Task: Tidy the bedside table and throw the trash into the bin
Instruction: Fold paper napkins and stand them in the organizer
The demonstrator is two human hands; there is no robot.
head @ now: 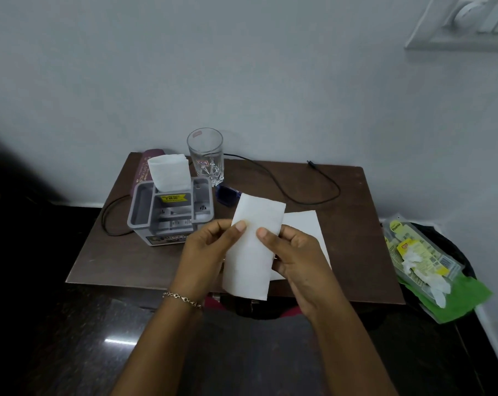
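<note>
The grey box [139, 215], up and left of the hands, has 1 folded white tissue [170, 172] standing in its back slot. A clear glass [205, 155] stands upright just past the box. The bin [444, 235], far off to the right of the hands, holds wrappers [422, 252], a green sheet [464, 295] and scrunched white tissues [439, 290].

A purple case [145, 170] is mostly hidden behind the box. A small blue thing [226, 195] peeks out past the top of the held paper; I cannot tell what it is. A flat white sheet [307, 224] lies partly under the right hand.

The left hand [205, 252] and right hand [296, 258] both pinch 1 folded white paper [250, 252] above the near edge of the table [356, 238]. The 2 thumbs press its front. The fingers curl behind it, mostly out of sight.
</note>
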